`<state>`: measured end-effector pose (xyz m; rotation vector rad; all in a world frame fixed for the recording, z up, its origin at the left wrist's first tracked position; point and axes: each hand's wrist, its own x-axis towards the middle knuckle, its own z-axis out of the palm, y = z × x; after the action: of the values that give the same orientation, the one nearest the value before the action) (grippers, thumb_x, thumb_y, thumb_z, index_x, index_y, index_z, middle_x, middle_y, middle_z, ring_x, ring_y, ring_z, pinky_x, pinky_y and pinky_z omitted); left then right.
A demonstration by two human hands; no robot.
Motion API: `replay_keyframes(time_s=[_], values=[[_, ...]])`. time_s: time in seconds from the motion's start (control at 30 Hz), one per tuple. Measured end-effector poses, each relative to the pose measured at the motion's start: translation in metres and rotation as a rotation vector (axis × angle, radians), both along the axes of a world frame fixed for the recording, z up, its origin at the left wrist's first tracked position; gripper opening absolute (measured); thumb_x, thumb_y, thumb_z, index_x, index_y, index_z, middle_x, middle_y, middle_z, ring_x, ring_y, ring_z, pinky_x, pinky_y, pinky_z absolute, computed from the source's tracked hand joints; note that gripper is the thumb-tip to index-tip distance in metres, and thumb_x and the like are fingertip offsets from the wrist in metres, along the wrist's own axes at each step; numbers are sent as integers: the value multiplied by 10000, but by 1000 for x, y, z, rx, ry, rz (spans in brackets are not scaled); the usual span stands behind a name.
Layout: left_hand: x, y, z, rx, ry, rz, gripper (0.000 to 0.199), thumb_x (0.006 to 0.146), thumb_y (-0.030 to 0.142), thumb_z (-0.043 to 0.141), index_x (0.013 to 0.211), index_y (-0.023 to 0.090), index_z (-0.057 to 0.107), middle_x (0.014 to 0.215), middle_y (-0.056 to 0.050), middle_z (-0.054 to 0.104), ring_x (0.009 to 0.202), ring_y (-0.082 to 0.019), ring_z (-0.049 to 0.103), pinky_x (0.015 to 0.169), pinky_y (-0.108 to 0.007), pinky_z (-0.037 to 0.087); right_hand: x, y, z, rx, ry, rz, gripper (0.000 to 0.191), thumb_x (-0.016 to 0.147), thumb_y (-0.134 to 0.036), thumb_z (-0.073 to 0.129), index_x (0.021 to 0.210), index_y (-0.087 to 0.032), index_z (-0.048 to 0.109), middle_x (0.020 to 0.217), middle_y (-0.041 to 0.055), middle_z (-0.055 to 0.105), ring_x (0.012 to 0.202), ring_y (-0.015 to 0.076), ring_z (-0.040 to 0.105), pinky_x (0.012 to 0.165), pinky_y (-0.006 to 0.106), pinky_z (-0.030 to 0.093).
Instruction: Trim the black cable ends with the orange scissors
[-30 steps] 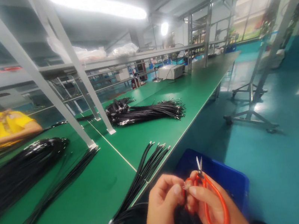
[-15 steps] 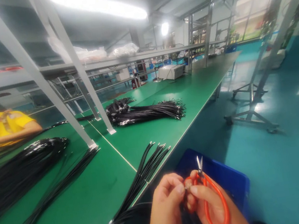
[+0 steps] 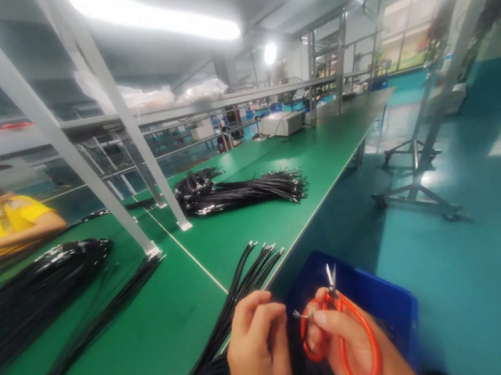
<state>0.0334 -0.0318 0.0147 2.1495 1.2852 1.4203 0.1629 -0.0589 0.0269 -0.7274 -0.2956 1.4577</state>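
While the left hand (image 3: 260,351) curls, the right hand (image 3: 347,334) grips scissors (image 3: 364,347).

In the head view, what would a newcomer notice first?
Probably the scissors with orange handles, held in the right hand with their blades apart, above the blue bin. Next come the black cable bundles on the green table, and a person in bright yellow at the left edge.

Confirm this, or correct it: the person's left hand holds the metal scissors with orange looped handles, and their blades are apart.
Not right: the head view shows the person's right hand holding the metal scissors with orange looped handles. Their blades are apart.
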Motion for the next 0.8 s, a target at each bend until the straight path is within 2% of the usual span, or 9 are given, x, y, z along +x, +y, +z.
replay_keyframes(time_s=[0.1, 0.17, 0.23, 0.33, 0.47, 0.57, 0.7, 0.8], values=[[5, -5, 3, -317, -234, -204, 151, 846, 207, 550, 938, 225, 668, 816, -36, 700, 705, -179, 664, 641, -252, 535, 0, -2, -2, -14, 6, 9, 159, 644, -183, 763, 760, -177, 655, 625, -3, 642, 549, 127, 557, 549, 234, 477], [9, -7, 3, -485, -360, -304, 102, 838, 238, 574, 863, 206, 668, 702, -11, 690, 597, -154, 637, 589, -229, 517, 0, -3, -2, -23, -4, 9, 168, 644, -211, 765, 760, -173, 650, 609, -7, 626, 553, 121, 539, 557, 225, 473], [11, -7, 3, -593, -449, -332, 121, 832, 261, 598, 749, 190, 650, 659, -4, 673, 591, -145, 616, 592, -218, 498, 0, -2, -2, -16, -52, 0, 184, 657, -242, 766, 769, -176, 635, 571, -22, 601, 531, 109, 508, 539, 209, 454], [8, -4, 0, -691, -522, -360, 136, 804, 291, 646, 733, 175, 648, 670, -4, 654, 626, -143, 586, 597, -208, 471, -1, 3, 1, -14, -205, -69, 234, 687, -288, 775, 813, -196, 600, 605, -33, 623, 491, 77, 464, 490, 174, 404], [6, 0, 1, -776, -602, -417, 181, 766, 321, 698, 711, 156, 648, 654, 5, 615, 634, -132, 545, 618, -209, 451, -7, 9, 6, 69, -343, -158, 301, 620, -270, 817, 785, -220, 570, 696, -42, 657, 557, 85, 534, 526, 167, 437], [9, 0, 4, -807, -691, -404, 218, 712, 333, 752, 667, 148, 645, 637, 5, 621, 626, -124, 526, 617, -204, 445, -11, 7, 8, 61, -400, -225, 247, 653, -265, 772, 755, -236, 550, 611, -77, 594, 554, 92, 546, 528, 167, 441], [17, -2, 6, -867, -868, -350, 293, 623, 379, 811, 616, 144, 635, 564, 18, 617, 525, -92, 488, 513, -171, 402, -9, 0, 3, 17, -631, -305, 154, 691, -220, 700, 752, -248, 562, 574, -86, 562, 496, 85, 511, 473, 164, 400], [20, -2, 7, -889, -915, -336, 310, 596, 378, 829, 606, 139, 631, 530, 24, 612, 478, -72, 456, 481, -158, 373, -3, 0, -6, 88, -805, -389, 100, 716, -202, 660, 760, -257, 589, 651, -59, 617, 534, 104, 553, 501, 184, 433]])
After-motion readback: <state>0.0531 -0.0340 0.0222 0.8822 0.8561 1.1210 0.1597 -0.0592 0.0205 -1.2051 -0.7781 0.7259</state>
